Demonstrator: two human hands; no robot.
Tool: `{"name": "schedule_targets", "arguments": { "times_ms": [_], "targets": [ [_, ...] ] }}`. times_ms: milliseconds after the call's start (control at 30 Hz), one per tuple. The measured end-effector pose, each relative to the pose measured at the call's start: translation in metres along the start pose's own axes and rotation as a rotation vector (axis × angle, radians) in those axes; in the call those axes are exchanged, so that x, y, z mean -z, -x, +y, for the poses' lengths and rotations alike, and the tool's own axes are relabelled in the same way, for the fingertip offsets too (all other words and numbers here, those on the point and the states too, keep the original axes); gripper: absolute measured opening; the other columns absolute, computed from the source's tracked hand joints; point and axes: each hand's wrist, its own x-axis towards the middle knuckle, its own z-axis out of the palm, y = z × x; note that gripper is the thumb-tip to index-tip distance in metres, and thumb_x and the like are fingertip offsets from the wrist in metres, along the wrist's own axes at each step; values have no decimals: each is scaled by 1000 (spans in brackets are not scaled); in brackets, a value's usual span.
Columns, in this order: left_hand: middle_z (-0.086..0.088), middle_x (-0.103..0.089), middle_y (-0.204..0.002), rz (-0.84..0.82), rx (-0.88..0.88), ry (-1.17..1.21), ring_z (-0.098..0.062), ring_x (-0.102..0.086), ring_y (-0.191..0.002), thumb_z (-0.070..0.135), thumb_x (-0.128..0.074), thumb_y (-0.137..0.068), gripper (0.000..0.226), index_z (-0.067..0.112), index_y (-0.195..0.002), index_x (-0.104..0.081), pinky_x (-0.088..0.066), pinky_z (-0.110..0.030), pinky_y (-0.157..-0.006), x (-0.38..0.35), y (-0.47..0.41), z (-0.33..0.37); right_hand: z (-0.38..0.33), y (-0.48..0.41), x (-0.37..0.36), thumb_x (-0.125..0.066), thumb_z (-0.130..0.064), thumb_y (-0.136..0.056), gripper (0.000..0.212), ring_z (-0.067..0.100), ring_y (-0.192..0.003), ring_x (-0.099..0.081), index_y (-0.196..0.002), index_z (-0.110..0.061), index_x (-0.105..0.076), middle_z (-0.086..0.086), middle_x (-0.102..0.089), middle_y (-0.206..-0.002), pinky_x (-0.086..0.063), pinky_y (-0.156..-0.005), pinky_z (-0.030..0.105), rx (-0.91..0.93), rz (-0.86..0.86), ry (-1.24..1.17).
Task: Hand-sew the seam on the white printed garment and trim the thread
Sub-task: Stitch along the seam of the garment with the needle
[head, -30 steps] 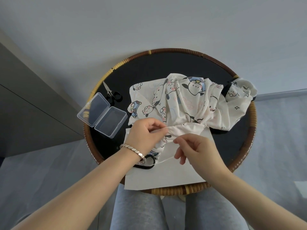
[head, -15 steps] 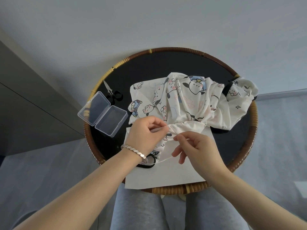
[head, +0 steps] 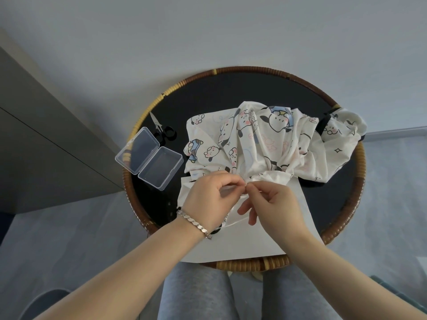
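The white garment (head: 265, 144) printed with cartoon dogs lies bunched on a round black tabletop. My left hand (head: 208, 199), with a silver bracelet at the wrist, pinches the garment's near edge between thumb and fingers. My right hand (head: 272, 204) meets it fingertip to fingertip at the fabric edge, pinching there too; whether it holds a needle is too small to tell. No thread is visible. Small black-handled scissors (head: 163, 130) lie at the table's left, beyond the plastic box.
An open clear plastic box (head: 149, 158) sits at the left, partly over the woven rattan rim (head: 360, 172) of the table. A white sheet of paper (head: 242, 243) lies under my hands at the near edge. My grey-trousered knees are below the table.
My right hand has moved left and up until its fingertips meet my left hand's at the fabric edge. My left hand has kept its pinch on the garment.
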Motion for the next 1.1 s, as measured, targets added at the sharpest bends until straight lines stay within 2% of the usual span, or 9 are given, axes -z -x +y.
{"name": "schedule_targets", "arguments": {
  "times_ms": [200,333,433,633,700,767,900,967,1100],
  "targets": [
    [21,-59,-75,152,46,36,13,-55,-77,12,-68,-79,5,14,-83,-71,-41,-2,-69,-10,3,-4,2,-3,2,-48,-14,-92,24,4,-43,-48,-79,-22,-67,-7,-59,-53,-37,-46,12,-79,-53,-35],
    [2,-67,-77,146,-89,-45,-3,-59,-73,25,-63,-79,15,14,-79,-73,-48,-18,-69,-11,-5,-6,-1,-3,8,-47,-4,-89,30,10,-57,-53,-86,-25,-69,-2,-60,-64,-41,-53,20,-105,-65,-32],
    [3,-66,-73,177,-195,-161,-10,-59,-73,34,-52,-79,26,17,-74,-71,-51,-32,-63,-10,-9,-11,-3,-3,13,-53,-7,-90,21,-1,-53,-57,-89,-21,-68,-4,-64,-69,-48,-53,13,-70,-15,-33],
    [1,-66,-71,239,-375,-276,-10,-54,-70,18,-54,-80,17,13,-74,-70,-46,-31,-56,-13,-16,-10,-12,-12,9,-61,-4,-84,19,5,-50,-59,-68,-10,-70,-2,-62,-53,-55,-62,17,-121,60,-217],
    [-1,-66,-74,178,-406,-251,-14,-57,-70,18,-51,-82,21,11,-78,-70,-49,-31,-53,-13,-16,-13,-16,-13,9,-64,-1,-81,8,8,-50,-60,-75,-6,-66,2,-63,-56,-54,-58,16,-127,90,-321],
    [-1,-64,-71,131,-388,-236,-15,-57,-68,20,-48,-83,24,11,-77,-70,-49,-33,-52,-13,-15,-16,-16,-14,12,-69,-3,-78,19,12,-53,-65,-92,-8,-57,6,-67,-63,-53,-55,16,-121,130,-389],
    [-4,-64,-68,118,-296,-161,-9,-53,-69,21,-46,-79,25,11,-77,-69,-43,-31,-60,-12,-19,-15,-18,-24,17,-60,-27,-87,21,-1,-55,-55,-102,-13,-64,-9,-63,-64,-38,-54,9,44,-8,250],
    [-4,-65,-68,139,-273,-146,-10,-54,-69,23,-47,-77,26,10,-78,-70,-43,-29,-62,-14,-22,-14,-26,-30,19,-55,-30,-89,22,1,-47,-42,-89,-13,-70,-12,-50,-50,-30,-46,10,8,-94,297],
    [-2,-66,-65,204,-324,-238,-9,-53,-68,23,-52,-76,23,10,-73,-70,-43,-25,-62,-14,-26,-14,-38,-41,29,-63,-22,-81,17,16,-57,-35,-66,-15,-59,1,-40,-54,-33,-59,23,-260,-129,239]
  ]
}}
